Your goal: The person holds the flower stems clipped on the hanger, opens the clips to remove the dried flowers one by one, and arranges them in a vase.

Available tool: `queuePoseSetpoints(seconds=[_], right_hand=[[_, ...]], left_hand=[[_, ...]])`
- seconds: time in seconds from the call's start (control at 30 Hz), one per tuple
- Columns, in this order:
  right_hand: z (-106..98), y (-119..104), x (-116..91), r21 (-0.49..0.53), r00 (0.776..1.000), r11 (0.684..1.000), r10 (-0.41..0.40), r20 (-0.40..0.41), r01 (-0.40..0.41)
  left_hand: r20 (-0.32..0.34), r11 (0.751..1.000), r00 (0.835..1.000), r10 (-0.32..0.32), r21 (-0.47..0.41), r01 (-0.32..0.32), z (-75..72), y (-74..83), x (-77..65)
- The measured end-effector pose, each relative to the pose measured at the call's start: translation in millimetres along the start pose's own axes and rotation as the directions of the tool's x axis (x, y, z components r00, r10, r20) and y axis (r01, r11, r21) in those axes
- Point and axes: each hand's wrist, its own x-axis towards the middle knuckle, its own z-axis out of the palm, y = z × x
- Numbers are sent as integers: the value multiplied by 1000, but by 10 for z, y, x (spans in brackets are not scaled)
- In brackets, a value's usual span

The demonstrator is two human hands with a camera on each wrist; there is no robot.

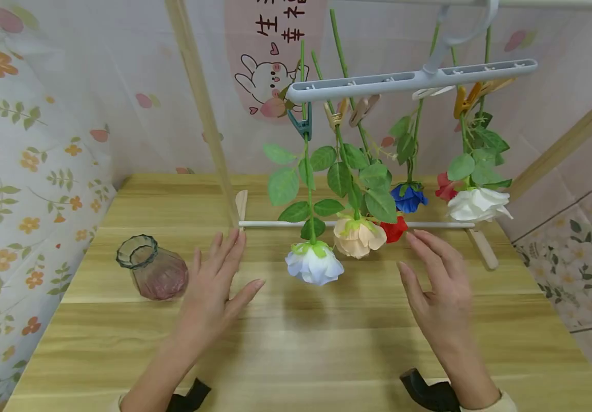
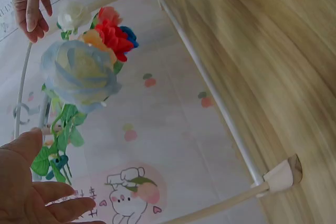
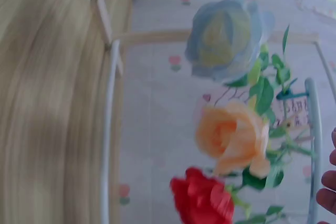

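Several artificial roses hang upside down from a pale grey hanger (image 1: 362, 84), each stem held by a small clothespin. Nearest in the head view is a pale blue-white rose (image 1: 314, 264) under a teal clothespin (image 1: 303, 122). Behind it hang a peach rose (image 1: 360, 237), a red rose (image 1: 393, 230), a blue rose (image 1: 409, 198) and a white rose (image 1: 479, 204). My left hand (image 1: 212, 289) is over the table, fingers spread, between a glass vase and the pale blue-white rose. My right hand (image 1: 438, 286) is below the white rose, fingers loosely bent, holding nothing.
A glass vase (image 1: 161, 274), pink toward its base, leans on the left of the wooden table (image 1: 316, 355). A wooden rack with a left post (image 1: 200, 86) and a white lower bar (image 1: 270, 224) stands at the back. Patterned cloth (image 1: 28, 189) lines the left side.
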Motion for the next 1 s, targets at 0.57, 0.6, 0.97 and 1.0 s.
queuePoseSetpoints(seconds=[0.57,0.6,0.97,1.0], right_hand=[[866,-196,534,81,972,997,-33,231,15],[908,-206,551,69,967,998,-19,252,2],[1132,-281,581,4,945,997,68,321,-73],[1151,-280,582,2,949,998,61,308,-65]], left_hand=[[-228,962,973,-44,-271,-20,-101,-29,1146],[-207,964,976,-64,-265,7,-96,-8,1246],[-47,960,982,-184,-225,169,14,278,1957],[-55,954,979,-197,-241,178,26,289,1999]])
